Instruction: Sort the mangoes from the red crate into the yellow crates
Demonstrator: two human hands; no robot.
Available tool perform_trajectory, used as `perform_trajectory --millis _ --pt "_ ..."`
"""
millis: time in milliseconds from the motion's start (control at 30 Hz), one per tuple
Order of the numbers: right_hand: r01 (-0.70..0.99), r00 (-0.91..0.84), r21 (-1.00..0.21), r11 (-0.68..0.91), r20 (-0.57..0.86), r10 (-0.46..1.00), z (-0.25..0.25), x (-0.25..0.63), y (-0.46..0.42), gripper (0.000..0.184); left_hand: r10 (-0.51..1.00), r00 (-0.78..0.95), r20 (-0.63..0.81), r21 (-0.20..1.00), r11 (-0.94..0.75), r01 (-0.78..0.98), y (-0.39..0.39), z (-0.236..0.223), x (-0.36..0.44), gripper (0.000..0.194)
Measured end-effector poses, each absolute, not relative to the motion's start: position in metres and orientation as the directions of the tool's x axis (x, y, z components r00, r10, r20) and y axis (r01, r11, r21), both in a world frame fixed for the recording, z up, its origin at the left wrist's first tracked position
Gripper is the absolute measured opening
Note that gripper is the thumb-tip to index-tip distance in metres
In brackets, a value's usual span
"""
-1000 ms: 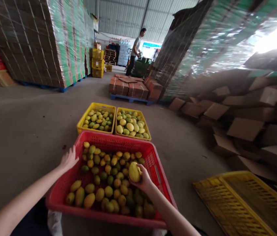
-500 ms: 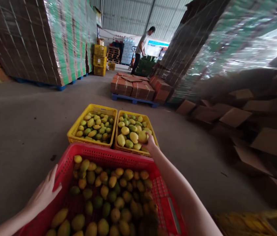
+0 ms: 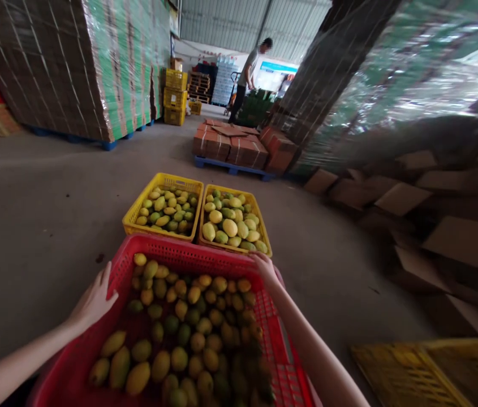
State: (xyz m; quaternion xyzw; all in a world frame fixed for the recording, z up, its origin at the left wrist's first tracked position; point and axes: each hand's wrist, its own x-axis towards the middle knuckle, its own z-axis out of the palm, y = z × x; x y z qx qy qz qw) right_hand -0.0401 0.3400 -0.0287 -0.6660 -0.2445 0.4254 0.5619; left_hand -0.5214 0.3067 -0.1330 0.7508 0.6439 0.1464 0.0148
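A big red plastic crate [image 3: 171, 247] of green and yellow mangoes [image 3: 179, 359] lies directly before me. My left hand [image 3: 97, 297] rests on its left rim, open, thumb apart from the stretched fingers. At the crate's far right corner is my right hand [image 3: 265, 268], its fingers reaching over the rim; no fruit shows in it. Just beyond stand two yellow crates side by side, the left yellow crate [image 3: 130, 223] and the right yellow crate [image 3: 264, 229], both filled with mangoes. The right hand is close to the near edge of the right one.
Flattened cartons [image 3: 247, 155] lie on a blue pallet ahead, with a person [image 3: 248, 73] standing behind. Wrapped stacks rise on the left [image 3: 124, 73] and right. Open cardboard boxes [image 3: 465, 240] are heaped at right, and another yellow crate [image 3: 391, 367] sits lower right.
My right hand has let go of a large yellow mango in the right yellow crate and drawn back to the red crate's corner. My left hand stays on the left rim.
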Motion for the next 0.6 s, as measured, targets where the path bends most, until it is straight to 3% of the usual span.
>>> perform_trajectory --millis 200,300,433,533,600 --pt "-0.097 0.409 -0.940 -0.326 -0.336 0.848 0.002 -0.067 0.233 0.010 0.976 0.162 0.143 0.139 -0.182 0.973 0.304 -0.105 -0.518 0.071" --pt "-0.015 0.263 -0.941 -0.338 -0.330 0.907 0.017 -0.087 0.200 0.012 0.957 0.268 0.111 0.109 -0.280 0.954 0.299 -0.088 -0.505 0.058" --pt "0.138 0.123 -0.943 -0.302 -0.286 0.950 0.017 -0.120 0.172 0.014 0.879 0.411 -0.243 0.316 -0.329 0.890 0.289 -0.092 -0.462 0.036" --pt "0.317 0.049 -0.916 -0.246 -0.244 0.969 0.006 -0.142 0.158 0.010 0.793 0.418 -0.442 0.346 -0.280 0.896 0.281 -0.121 -0.423 0.017" --pt "0.488 0.026 -0.845 -0.217 -0.234 0.972 -0.001 -0.150 0.150 0.011 0.747 0.404 -0.528 0.339 -0.251 0.907 0.280 -0.144 -0.403 0.016"
